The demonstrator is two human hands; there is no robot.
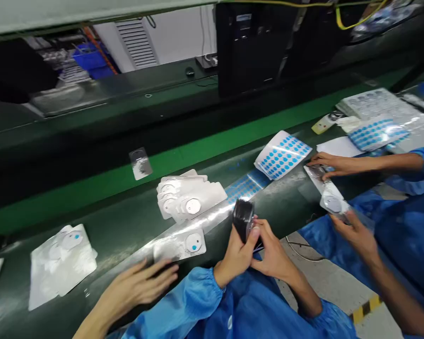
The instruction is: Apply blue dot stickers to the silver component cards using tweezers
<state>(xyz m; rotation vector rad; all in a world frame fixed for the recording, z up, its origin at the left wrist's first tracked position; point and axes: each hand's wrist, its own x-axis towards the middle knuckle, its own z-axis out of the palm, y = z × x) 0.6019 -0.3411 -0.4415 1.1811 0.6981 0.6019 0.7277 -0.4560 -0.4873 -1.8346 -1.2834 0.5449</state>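
A black roll (243, 219) is held tilted over the near edge of the dark green belt (123, 226), pinched between the left hand (235, 256) and the right hand (273, 252). Its near side is gripped by both hands' curled fingers.

A blue dot is already seen on the disc of a single white packet (179, 246), near left of the roll. Beside it lies one stack (187, 195), its count not clear. Farther left lies one loose pile (61, 266). One blue-dot sheet (281, 155) lies far right. A co-worker's hand (141, 280) rests near left; two other hands (342, 165) work at right.
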